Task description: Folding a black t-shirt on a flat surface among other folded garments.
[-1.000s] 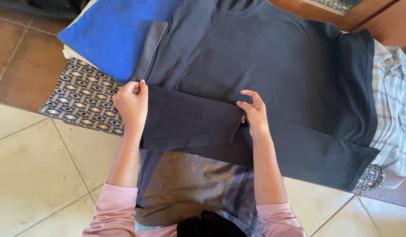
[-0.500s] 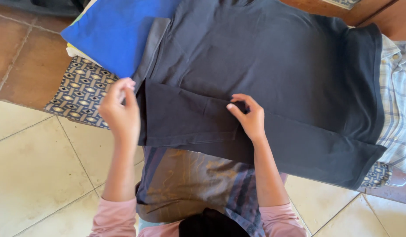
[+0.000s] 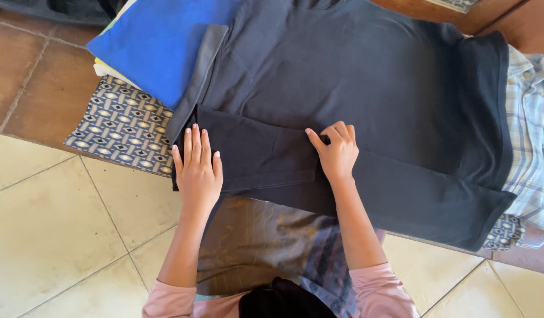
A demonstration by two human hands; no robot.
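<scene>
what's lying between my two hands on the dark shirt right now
In the head view, only the folded-over sleeve of the dark shirt lies between the left hand and the right hand. Both hands rest on it; nothing else sits there.

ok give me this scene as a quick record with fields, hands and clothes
left hand: flat, palm down on the folded sleeve
right hand: fingers curled on the sleeve's other end
garment: dark navy t-shirt, spread flat
under it: patterned cloth
left of it: blue garment
right of it: plaid shirt
below: pale tiled floor
</scene>
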